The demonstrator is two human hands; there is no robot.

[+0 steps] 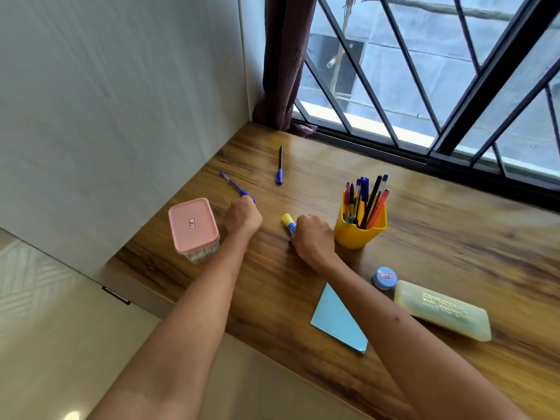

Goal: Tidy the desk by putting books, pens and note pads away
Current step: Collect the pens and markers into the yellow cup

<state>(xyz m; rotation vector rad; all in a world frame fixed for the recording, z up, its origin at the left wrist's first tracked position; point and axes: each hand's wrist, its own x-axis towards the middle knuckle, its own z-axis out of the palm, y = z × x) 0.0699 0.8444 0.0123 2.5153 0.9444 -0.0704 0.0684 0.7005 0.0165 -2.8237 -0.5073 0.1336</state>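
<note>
One clear box (195, 230) with a pink lid stands left of the yellow cup (359, 227), near the desk's (439, 237) left edge. Two loose pens lie on the wood, both left of the cup. The first pen (235, 184) runs up and away from the left hand (242, 218), whose fingers are curled round its near end; that end is hidden under the fist, and the fingers themselves cannot be seen from here. The second pen (279, 166) lies further back, well apart from both hands, its blue cap toward the person. One glue stick (288, 223) with a yellow cap lies just left of the cup; the right hand (313, 236) grips its lower end, which the knuckles cover. The cup holds a bunch of pens and pencils, too crowded to count surely. In front of the cup lies one blue paper sheet (336, 321), partly hidden by the right forearm. To its right sit one small round blue container (385, 277) and one pale yellow case (442, 310), its print blurred.
</note>
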